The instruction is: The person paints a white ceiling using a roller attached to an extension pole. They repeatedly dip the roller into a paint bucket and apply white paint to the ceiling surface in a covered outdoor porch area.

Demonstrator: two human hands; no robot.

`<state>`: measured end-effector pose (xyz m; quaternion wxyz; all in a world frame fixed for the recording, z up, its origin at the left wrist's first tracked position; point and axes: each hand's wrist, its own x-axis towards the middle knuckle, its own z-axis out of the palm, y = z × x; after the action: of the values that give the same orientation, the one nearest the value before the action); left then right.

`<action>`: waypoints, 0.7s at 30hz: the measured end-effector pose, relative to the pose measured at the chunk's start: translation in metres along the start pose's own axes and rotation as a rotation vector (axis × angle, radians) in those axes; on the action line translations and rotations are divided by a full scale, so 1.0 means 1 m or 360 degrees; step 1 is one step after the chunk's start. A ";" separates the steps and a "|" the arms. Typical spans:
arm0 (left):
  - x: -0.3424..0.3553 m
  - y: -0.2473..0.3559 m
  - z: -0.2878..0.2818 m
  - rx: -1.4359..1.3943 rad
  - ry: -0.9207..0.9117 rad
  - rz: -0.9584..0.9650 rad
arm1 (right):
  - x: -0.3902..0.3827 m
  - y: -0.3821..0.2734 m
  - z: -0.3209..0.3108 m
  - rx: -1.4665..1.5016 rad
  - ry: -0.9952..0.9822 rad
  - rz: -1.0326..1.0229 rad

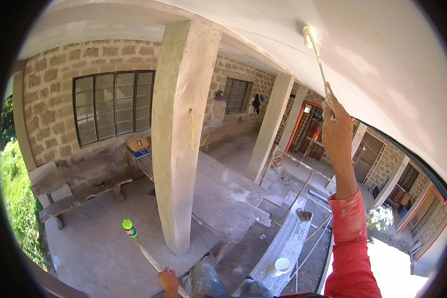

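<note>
Grey concrete makes the pillar (176,134). Up to its right, the right hand (335,116), out of a red sleeve (351,238), is raised and clamped on a roller (308,37). The roller's pale head is at the white ceiling (387,54), pressed to it or just under it; I cannot tell which. Low beside the pillar's foot, the left hand (169,281) grips a stick (148,256), well apart from the right hand. At the stick's far end, left of the pillar, sits a green bottle piece (129,228) with a label in green, white and red, its lettering too small to read.

Right of the pillar's foot, a white pail (282,266) stands on a plank (288,238). Behind the pillar and out to its right stretches a dusty table (218,186). Just left of the pillar, a carton (136,142) lies near a blue packet (141,153); any print on them is too small to tell. Yellow wire (192,129) hangs down the pillar's face. Farther left are a bench (79,197) and, above it, a window (104,107).
</note>
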<state>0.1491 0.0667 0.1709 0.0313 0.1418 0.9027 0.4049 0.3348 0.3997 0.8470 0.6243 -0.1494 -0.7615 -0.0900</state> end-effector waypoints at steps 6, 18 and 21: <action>0.025 -0.020 0.019 0.0324 0.0191 0.0100 | 0.040 -0.012 0.028 -0.0255 -0.0127 -0.0100; 0.004 -0.028 0.054 0.0083 0.0301 0.0056 | 0.093 -0.034 0.106 -0.0519 -0.0386 -0.0022; 0.006 -0.031 0.057 0.0057 0.0310 0.0043 | 0.103 -0.042 0.123 -0.0554 -0.0408 0.0048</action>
<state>0.1463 0.0900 0.1103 -0.0646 0.1143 0.9066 0.4010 0.1889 0.4115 0.9251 0.4884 -0.2768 -0.8052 -0.1910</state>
